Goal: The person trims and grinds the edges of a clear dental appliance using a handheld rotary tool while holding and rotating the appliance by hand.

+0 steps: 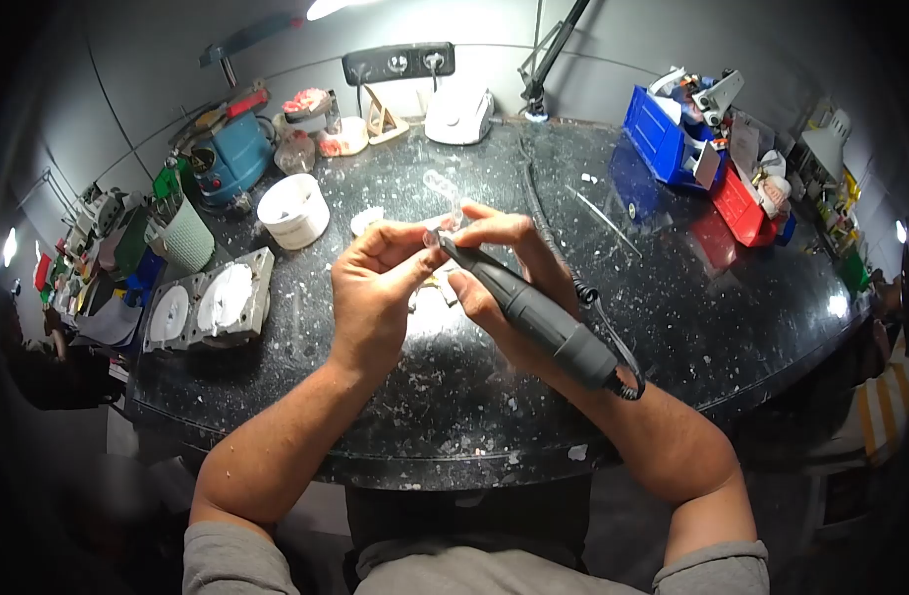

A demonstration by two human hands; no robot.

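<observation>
My right hand [509,238] is wrapped round a dark grey rotary handpiece [534,312], which slants up and left across the middle of the view. Its tip meets a small translucent piece [433,238] pinched between the fingertips of my left hand [370,288]. Fingers cover much of that piece, so its exact kind is unclear. Beyond the fingertips, a clear loop-shaped item [441,182] shows. Small pale pieces [435,293] lie on the bench under my hands, partly hidden.
The black bench [375,436] is speckled with white debris. Left are a white tub [294,211], plaster-filled mould halves [217,297] and a blue machine [231,159]. A white unit [458,114] stands behind; blue [663,134] and red [742,213] bins sit right. The cord [549,223] runs backward.
</observation>
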